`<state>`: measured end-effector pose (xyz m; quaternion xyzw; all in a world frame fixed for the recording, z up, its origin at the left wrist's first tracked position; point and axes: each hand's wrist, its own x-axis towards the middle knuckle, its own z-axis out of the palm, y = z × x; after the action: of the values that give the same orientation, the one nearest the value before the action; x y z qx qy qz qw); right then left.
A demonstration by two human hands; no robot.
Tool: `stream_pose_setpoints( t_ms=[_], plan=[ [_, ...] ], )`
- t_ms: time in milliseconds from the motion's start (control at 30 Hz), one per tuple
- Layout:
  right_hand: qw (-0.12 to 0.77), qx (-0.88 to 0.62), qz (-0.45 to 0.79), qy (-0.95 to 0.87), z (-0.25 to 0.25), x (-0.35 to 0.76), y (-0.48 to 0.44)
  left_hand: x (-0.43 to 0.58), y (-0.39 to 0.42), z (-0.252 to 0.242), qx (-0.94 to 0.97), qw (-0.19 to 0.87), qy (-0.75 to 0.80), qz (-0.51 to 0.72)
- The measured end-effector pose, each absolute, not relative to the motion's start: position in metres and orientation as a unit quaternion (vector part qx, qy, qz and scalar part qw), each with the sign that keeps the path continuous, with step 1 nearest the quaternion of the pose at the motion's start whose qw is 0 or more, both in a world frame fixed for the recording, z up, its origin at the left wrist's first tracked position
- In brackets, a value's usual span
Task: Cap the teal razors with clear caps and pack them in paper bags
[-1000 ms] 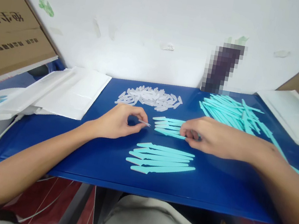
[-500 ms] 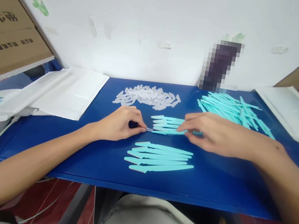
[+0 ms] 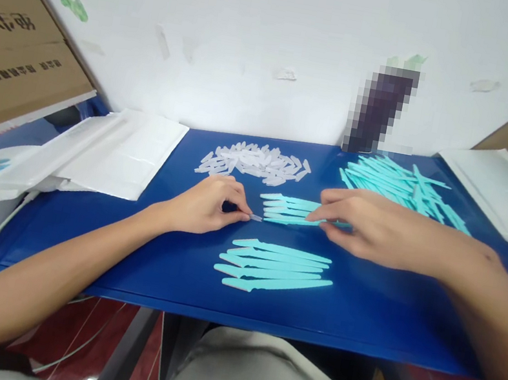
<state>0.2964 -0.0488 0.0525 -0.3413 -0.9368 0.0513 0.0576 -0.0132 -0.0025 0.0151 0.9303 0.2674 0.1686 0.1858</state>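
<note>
On the blue table, my left hand pinches a small clear cap at the tip of a teal stick. That stick belongs to a short row of teal sticks. My right hand is closed on the other end of that row, fingers pressing the sticks down. A second row of several teal sticks lies flat just in front of both hands.
A heap of clear caps lies behind my left hand. A loose pile of teal sticks is at the back right. White bags and a cardboard box stand left; another white bag lies right.
My left hand moved right and brought the clear cap up to the tip of the teal stick. My right hand's fingers shifted a little on the row.
</note>
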Motion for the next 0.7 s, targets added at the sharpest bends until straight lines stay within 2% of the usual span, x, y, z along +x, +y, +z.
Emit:
stream_pose_setpoints(
  t_ms=[333, 533, 700],
  plan=[
    [0.099, -0.324, 0.062, -0.939, 0.046, 0.302, -0.045, -0.012, -0.006, 0.018, 0.934, 0.184, 0.260, 0.163],
    [0.063, -0.331, 0.059, -0.940, 0.048, 0.286, -0.052, -0.004, -0.009, 0.015, 0.935, 0.182, 0.249, 0.176],
    [0.047, -0.348, 0.050, -0.935, 0.044, 0.273, -0.059, 0.005, -0.012, 0.012, 0.945, 0.140, 0.248, 0.160]
  ],
)
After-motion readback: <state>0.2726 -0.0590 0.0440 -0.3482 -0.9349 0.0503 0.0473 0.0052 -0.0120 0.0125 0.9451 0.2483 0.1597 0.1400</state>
